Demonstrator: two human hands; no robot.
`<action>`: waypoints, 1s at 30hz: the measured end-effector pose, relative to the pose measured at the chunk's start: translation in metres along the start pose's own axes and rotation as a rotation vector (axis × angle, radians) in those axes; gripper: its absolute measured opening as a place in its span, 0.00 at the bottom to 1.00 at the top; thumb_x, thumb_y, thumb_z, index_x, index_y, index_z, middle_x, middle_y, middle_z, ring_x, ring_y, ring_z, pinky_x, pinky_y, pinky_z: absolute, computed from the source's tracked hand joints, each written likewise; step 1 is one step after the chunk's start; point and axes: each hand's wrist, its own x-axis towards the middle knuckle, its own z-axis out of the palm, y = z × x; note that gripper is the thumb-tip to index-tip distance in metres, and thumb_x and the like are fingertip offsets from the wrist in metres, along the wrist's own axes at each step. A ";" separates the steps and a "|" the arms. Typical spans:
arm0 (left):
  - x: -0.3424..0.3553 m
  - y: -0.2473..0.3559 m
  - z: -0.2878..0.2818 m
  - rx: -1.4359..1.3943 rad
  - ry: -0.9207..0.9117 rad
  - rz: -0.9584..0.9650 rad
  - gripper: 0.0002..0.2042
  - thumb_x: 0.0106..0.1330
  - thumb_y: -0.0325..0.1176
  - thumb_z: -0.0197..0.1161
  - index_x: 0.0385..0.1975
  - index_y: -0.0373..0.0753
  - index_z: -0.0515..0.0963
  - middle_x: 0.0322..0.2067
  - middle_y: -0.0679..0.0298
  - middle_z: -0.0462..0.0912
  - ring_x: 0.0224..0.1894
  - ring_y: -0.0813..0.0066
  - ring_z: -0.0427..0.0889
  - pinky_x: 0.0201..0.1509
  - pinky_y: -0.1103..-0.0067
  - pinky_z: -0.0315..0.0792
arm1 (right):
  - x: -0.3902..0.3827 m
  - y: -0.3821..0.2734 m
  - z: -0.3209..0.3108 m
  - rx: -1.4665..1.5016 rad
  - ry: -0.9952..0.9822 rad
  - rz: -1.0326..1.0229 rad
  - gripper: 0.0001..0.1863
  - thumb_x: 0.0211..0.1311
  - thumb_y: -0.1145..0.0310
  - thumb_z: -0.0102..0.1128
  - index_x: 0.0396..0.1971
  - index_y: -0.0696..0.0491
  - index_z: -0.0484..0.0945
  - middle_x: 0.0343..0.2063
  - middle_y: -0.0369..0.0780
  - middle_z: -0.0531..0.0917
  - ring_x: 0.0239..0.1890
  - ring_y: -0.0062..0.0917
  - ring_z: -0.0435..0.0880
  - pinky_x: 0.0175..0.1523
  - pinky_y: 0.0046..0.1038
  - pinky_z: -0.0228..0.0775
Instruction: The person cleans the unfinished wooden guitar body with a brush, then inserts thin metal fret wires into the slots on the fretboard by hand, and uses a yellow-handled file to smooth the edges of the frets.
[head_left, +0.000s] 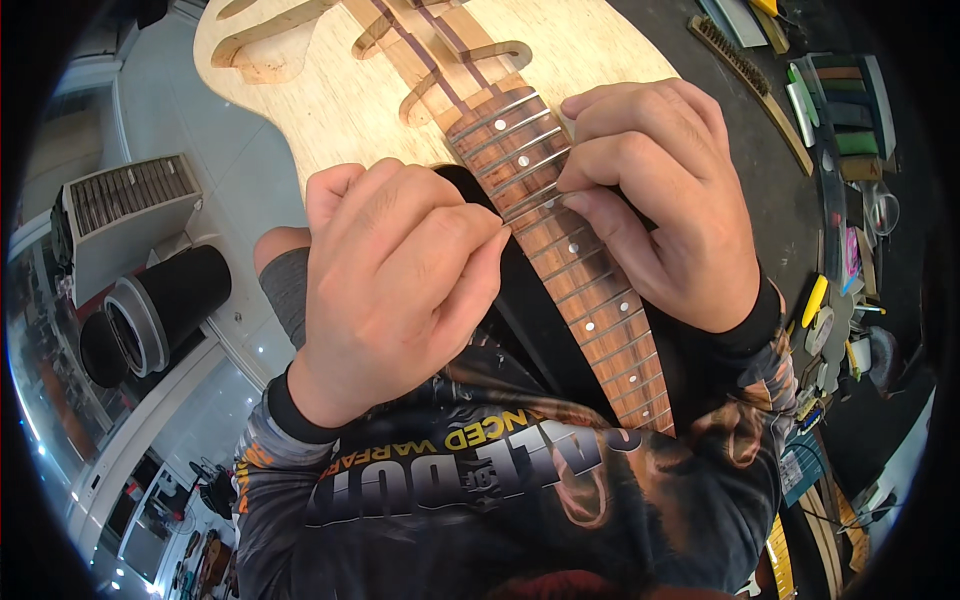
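Note:
An unfinished pale-wood guitar body [330,110] lies at the top, its neck running down toward me. The brown fretboard [545,235] has metal frets and white dot inlays. At the fretboard's left edge, my left hand [390,270] is closed, thumb and forefinger pinched together beside a fret. My right hand [670,190] is closed at the opposite edge, its thumb and forefinger pinched over the board near a dot. Whatever lies between the fingertips of either hand is too small or hidden to make out.
Along the dark bench on the right lie a wooden-handled brush [745,85], a rack of coloured blocks [850,115] and a yellow-handled tool [815,300]. Over on the left stand a black cylindrical bin [180,295] and a white box [135,215] above the tiled floor.

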 end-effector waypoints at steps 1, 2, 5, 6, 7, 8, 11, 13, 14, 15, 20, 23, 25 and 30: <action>-0.001 -0.001 0.000 -0.003 -0.008 0.012 0.12 0.58 0.19 0.84 0.39 0.38 0.89 0.34 0.63 0.87 0.36 0.63 0.85 0.52 0.65 0.71 | 0.001 0.000 0.000 0.015 -0.008 -0.009 0.15 0.59 0.77 0.82 0.44 0.50 0.87 0.47 0.37 0.89 0.61 0.38 0.92 0.71 0.44 0.70; -0.002 -0.002 0.000 -0.010 -0.017 0.027 0.12 0.58 0.19 0.84 0.39 0.38 0.89 0.34 0.63 0.87 0.36 0.63 0.85 0.52 0.65 0.71 | 0.000 -0.002 0.000 0.015 -0.009 -0.008 0.15 0.59 0.77 0.82 0.44 0.50 0.87 0.47 0.37 0.89 0.61 0.38 0.92 0.71 0.44 0.70; -0.003 0.001 -0.003 -0.009 -0.057 0.030 0.13 0.57 0.19 0.83 0.38 0.38 0.89 0.33 0.63 0.87 0.35 0.62 0.85 0.51 0.65 0.71 | 0.000 -0.006 0.002 0.035 -0.032 -0.018 0.15 0.58 0.77 0.82 0.43 0.50 0.87 0.46 0.36 0.88 0.61 0.39 0.92 0.70 0.44 0.71; -0.003 0.001 -0.002 -0.010 -0.057 0.029 0.13 0.57 0.19 0.83 0.38 0.38 0.89 0.33 0.63 0.87 0.35 0.62 0.85 0.51 0.65 0.71 | 0.000 -0.006 0.003 0.039 -0.028 -0.022 0.16 0.57 0.76 0.82 0.42 0.50 0.86 0.46 0.36 0.88 0.61 0.40 0.92 0.68 0.43 0.72; -0.004 0.001 -0.001 -0.019 -0.053 0.039 0.12 0.56 0.19 0.83 0.38 0.38 0.89 0.33 0.63 0.86 0.34 0.62 0.84 0.50 0.64 0.71 | -0.001 -0.006 0.004 0.042 -0.024 -0.027 0.16 0.56 0.76 0.82 0.42 0.50 0.86 0.46 0.36 0.88 0.61 0.40 0.92 0.67 0.43 0.73; -0.004 0.002 0.000 -0.026 -0.048 0.048 0.12 0.56 0.18 0.83 0.37 0.38 0.88 0.33 0.63 0.86 0.33 0.62 0.84 0.50 0.64 0.71 | -0.001 -0.007 0.006 0.045 -0.026 -0.028 0.16 0.56 0.76 0.82 0.42 0.50 0.86 0.46 0.36 0.88 0.61 0.40 0.92 0.67 0.43 0.73; -0.003 -0.001 0.005 -0.022 -0.002 0.063 0.12 0.55 0.18 0.83 0.36 0.38 0.87 0.32 0.63 0.86 0.32 0.61 0.84 0.48 0.64 0.72 | 0.001 -0.008 0.008 0.006 -0.009 -0.047 0.15 0.55 0.75 0.83 0.41 0.49 0.86 0.45 0.37 0.88 0.61 0.39 0.92 0.65 0.43 0.74; -0.003 -0.003 0.008 -0.012 0.019 0.063 0.12 0.55 0.18 0.83 0.35 0.38 0.87 0.32 0.63 0.86 0.32 0.61 0.84 0.48 0.65 0.73 | 0.003 -0.009 0.007 -0.071 -0.021 -0.044 0.15 0.55 0.74 0.83 0.40 0.50 0.86 0.45 0.37 0.88 0.60 0.37 0.93 0.65 0.43 0.73; -0.002 -0.005 0.009 -0.002 0.039 0.066 0.12 0.55 0.18 0.83 0.35 0.38 0.87 0.32 0.63 0.86 0.32 0.60 0.84 0.47 0.65 0.73 | 0.003 -0.009 0.008 -0.071 -0.022 -0.044 0.15 0.55 0.74 0.83 0.40 0.50 0.86 0.45 0.37 0.88 0.60 0.37 0.93 0.65 0.43 0.73; -0.003 -0.006 0.010 -0.003 0.039 0.066 0.12 0.55 0.18 0.83 0.35 0.38 0.87 0.32 0.63 0.86 0.32 0.60 0.84 0.47 0.65 0.73 | 0.004 -0.008 0.010 -0.071 0.000 -0.043 0.15 0.54 0.74 0.83 0.40 0.49 0.86 0.45 0.36 0.88 0.59 0.36 0.93 0.65 0.42 0.73; -0.004 -0.004 0.007 -0.022 0.015 0.064 0.12 0.54 0.19 0.83 0.35 0.38 0.87 0.31 0.62 0.86 0.31 0.61 0.83 0.47 0.65 0.73 | 0.003 -0.004 0.007 -0.029 -0.001 -0.049 0.15 0.54 0.74 0.83 0.39 0.49 0.86 0.46 0.36 0.88 0.59 0.37 0.93 0.64 0.43 0.74; -0.005 -0.003 0.007 -0.048 0.009 0.074 0.12 0.54 0.19 0.83 0.34 0.38 0.87 0.31 0.63 0.86 0.31 0.61 0.83 0.46 0.65 0.72 | 0.002 -0.007 0.005 -0.009 -0.017 -0.071 0.15 0.54 0.74 0.83 0.39 0.49 0.86 0.45 0.36 0.88 0.58 0.37 0.93 0.64 0.45 0.75; -0.004 -0.003 0.008 -0.040 0.020 0.072 0.12 0.54 0.19 0.83 0.34 0.38 0.87 0.31 0.63 0.86 0.31 0.61 0.83 0.46 0.65 0.72 | 0.003 -0.009 0.006 -0.051 -0.025 -0.067 0.15 0.53 0.75 0.83 0.40 0.50 0.86 0.45 0.37 0.88 0.58 0.39 0.93 0.64 0.45 0.76; -0.004 -0.007 0.010 -0.028 0.052 0.051 0.12 0.54 0.18 0.83 0.35 0.38 0.87 0.31 0.64 0.85 0.31 0.62 0.83 0.46 0.66 0.72 | 0.005 -0.006 0.010 -0.045 -0.003 -0.052 0.15 0.53 0.75 0.82 0.39 0.50 0.86 0.45 0.37 0.88 0.59 0.40 0.93 0.64 0.45 0.77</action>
